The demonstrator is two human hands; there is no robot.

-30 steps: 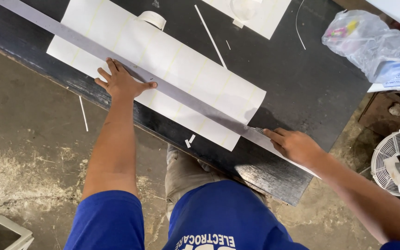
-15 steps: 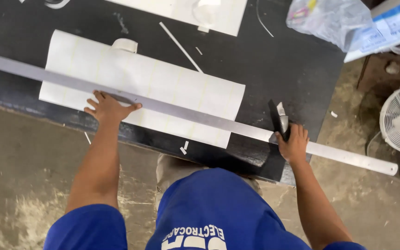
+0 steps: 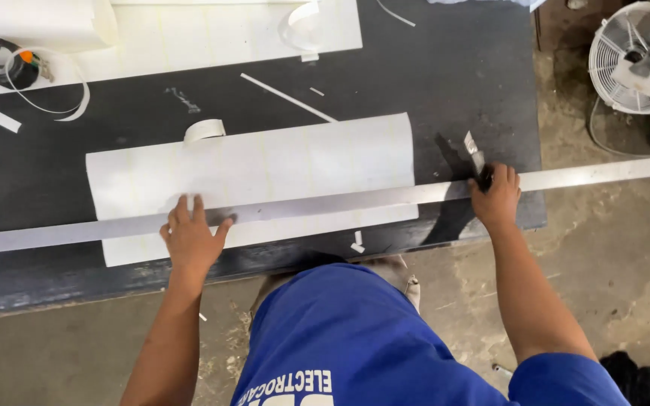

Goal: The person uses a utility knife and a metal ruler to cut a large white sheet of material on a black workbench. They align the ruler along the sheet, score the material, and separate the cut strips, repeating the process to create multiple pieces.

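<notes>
A white sheet [image 3: 265,169] lies on the black table [image 3: 445,83]. Across its lower part runs a long metal straightedge [image 3: 588,174] that sticks out past the table's right edge. My left hand [image 3: 192,237] presses flat on the straightedge near the sheet's left half, fingers spread. My right hand [image 3: 496,197] grips a utility knife [image 3: 476,159] with its blade raised, just right of the sheet and against the straightedge.
A second white sheet [image 3: 189,37] lies at the back with a curled strip [image 3: 299,26] on it. A tape measure [image 3: 1,62] sits at the back left. Thin white offcuts [image 3: 287,98] lie on the table. A white fan [image 3: 633,56] stands on the concrete floor at right.
The view has swung, so the table sits more level. My right hand picked up the knife from the table and brought it to the straightedge; my left hand stays pressed on the straightedge.
</notes>
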